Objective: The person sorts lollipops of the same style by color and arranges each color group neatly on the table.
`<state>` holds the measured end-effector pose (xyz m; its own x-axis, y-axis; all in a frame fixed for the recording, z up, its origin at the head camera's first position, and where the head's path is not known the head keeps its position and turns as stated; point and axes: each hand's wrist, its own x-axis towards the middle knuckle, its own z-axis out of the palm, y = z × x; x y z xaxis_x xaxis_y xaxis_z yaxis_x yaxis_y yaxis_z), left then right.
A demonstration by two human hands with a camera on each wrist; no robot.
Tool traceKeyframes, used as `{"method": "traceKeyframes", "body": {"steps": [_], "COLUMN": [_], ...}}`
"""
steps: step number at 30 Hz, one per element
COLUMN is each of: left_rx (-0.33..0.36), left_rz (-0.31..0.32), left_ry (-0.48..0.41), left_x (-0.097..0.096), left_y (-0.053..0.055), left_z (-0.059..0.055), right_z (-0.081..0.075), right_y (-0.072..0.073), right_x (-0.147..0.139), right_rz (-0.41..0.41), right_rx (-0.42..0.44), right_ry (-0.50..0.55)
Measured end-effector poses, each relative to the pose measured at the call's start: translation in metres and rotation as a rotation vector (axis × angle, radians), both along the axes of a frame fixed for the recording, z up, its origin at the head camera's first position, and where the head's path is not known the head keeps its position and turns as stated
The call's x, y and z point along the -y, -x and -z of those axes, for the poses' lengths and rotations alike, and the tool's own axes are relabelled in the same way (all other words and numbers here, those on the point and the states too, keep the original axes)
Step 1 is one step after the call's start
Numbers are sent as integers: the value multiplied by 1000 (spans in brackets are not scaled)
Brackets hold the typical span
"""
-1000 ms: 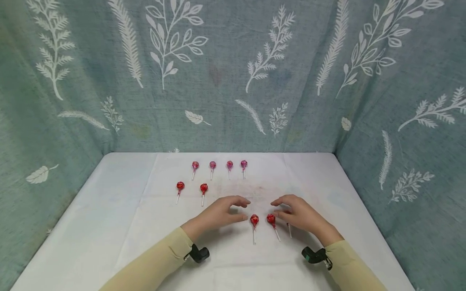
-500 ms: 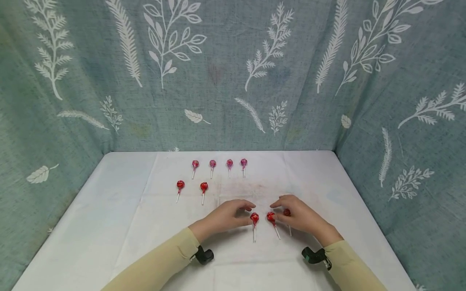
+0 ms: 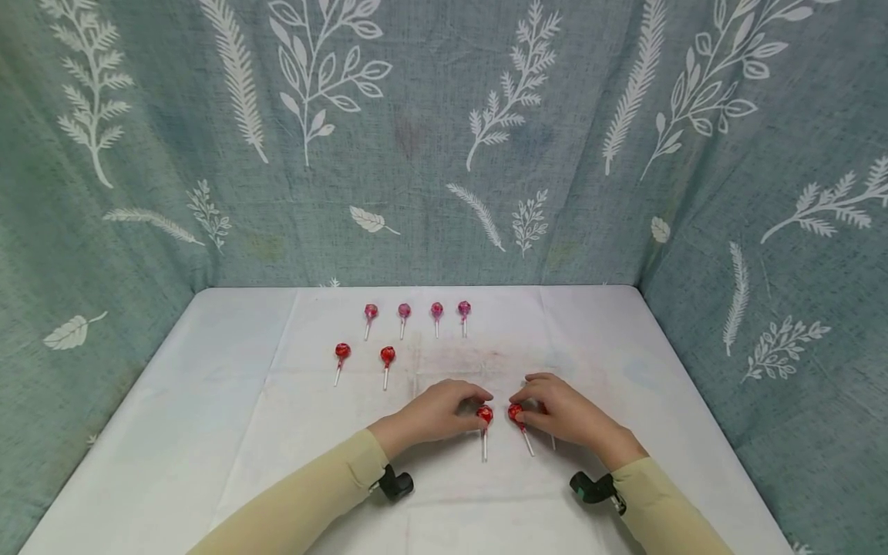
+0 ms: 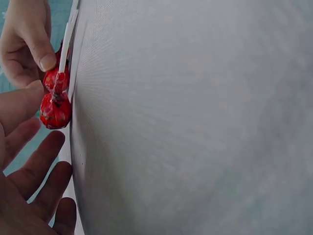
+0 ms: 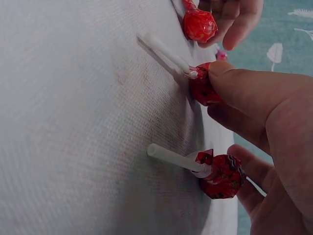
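Note:
In the head view, my left hand [image 3: 440, 412] is at a red-wrapped lollipop [image 3: 485, 416], its thumb beside the candy. The left wrist view shows its fingers [image 4: 41, 161] spread and loosely bent around that lollipop's head, not closed on it. My right hand [image 3: 565, 408] pinches a second red lollipop [image 3: 516, 413] between thumb and index finger; the right wrist view shows the thumb on its wrapped head [image 5: 201, 88]. A third red lollipop [image 5: 222, 178] lies by the right hand's other fingers, mostly hidden from the head view. All three sticks point toward me.
Two more red lollipops, one at the left [image 3: 343, 351] and one to its right [image 3: 387, 355], lie farther back on the white tablecloth [image 3: 291, 462]. Behind them several pink-purple lollipops [image 3: 437, 310] form a row. Leaf-patterned curtains [image 3: 416, 154] enclose the back and sides.
My left hand has moved right, up to the nearest red lollipop. My right hand has shifted slightly left and closed finger and thumb on its lollipop. The lollipops have hardly moved.

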<state>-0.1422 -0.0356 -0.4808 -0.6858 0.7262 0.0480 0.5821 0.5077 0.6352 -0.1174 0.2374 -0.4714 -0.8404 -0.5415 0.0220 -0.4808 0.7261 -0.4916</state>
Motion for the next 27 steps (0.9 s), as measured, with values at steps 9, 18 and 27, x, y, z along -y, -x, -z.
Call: {"method": "traceKeyframes", "body": {"steps": [9, 18, 27], "left_rx": [-25, -43, -10], "left_rz": [12, 33, 25], "left_ry": [12, 3, 2], "left_x": [-4, -5, -4], "left_y": [1, 2, 1], "left_z": [-1, -1, -2], "right_z": [0, -1, 0], "right_y": [1, 2, 1], "right_x": [0, 0, 0], "right_rz": [-12, -17, -8], "right_rx": [8, 14, 19], "right_ry": [17, 22, 29]}}
